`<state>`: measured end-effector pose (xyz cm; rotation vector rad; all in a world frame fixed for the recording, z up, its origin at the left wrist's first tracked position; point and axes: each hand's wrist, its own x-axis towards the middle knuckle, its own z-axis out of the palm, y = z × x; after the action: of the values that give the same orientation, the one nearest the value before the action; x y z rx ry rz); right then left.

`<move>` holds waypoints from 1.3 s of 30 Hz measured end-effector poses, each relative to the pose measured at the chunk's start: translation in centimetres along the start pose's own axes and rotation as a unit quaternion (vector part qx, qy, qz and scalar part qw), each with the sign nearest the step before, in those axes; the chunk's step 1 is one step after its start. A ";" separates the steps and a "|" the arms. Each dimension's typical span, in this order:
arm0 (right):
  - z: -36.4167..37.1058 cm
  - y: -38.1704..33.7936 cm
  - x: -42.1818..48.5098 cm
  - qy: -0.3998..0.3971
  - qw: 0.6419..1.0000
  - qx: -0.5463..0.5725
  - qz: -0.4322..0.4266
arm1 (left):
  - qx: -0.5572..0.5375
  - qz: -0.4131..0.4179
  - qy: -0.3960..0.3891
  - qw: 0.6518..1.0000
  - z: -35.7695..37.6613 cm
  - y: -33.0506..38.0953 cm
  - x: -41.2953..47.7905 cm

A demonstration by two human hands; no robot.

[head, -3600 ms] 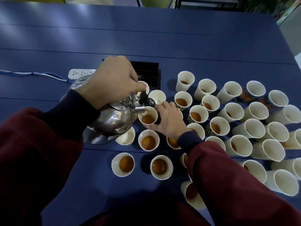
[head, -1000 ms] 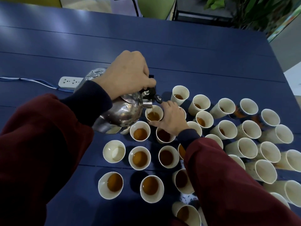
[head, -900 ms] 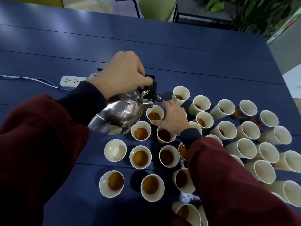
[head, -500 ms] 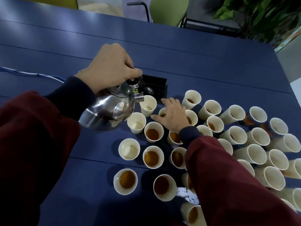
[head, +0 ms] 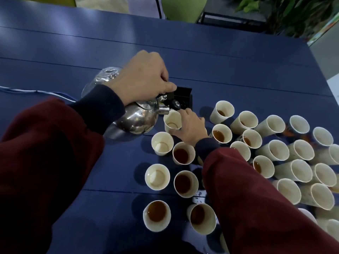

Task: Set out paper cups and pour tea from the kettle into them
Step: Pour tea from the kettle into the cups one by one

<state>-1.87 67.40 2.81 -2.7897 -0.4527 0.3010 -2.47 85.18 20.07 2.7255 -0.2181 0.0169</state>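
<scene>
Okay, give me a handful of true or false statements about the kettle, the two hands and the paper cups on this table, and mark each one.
1. The left hand grips the kettle from above. True.
2. The kettle stands upright on the blue table. False: it is tilted, with its spout over a cup.
3. The right hand holds the cup under the spout. True.
4. Every cup holds dark tea. False: the pale cup shows no dark tea, and neither do several on the right.
</scene>
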 end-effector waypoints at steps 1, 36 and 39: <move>0.1 0.1 0.2 -0.001 1.000 0.006 0.005 | 0.003 0.005 -0.006 1.000 0.2 0.3 0.3; 0.5 1.1 -0.1 0.003 0.995 0.097 -0.003 | 0.049 0.014 -0.020 0.999 1.5 2.5 0.7; 0.2 1.1 -0.4 0.000 0.995 0.104 -0.006 | 0.047 0.007 -0.017 0.999 1.2 1.9 0.4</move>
<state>-1.99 66.26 2.36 -2.5839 -0.4134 0.3243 -2.40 82.90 19.78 2.8185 -0.2533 -0.0157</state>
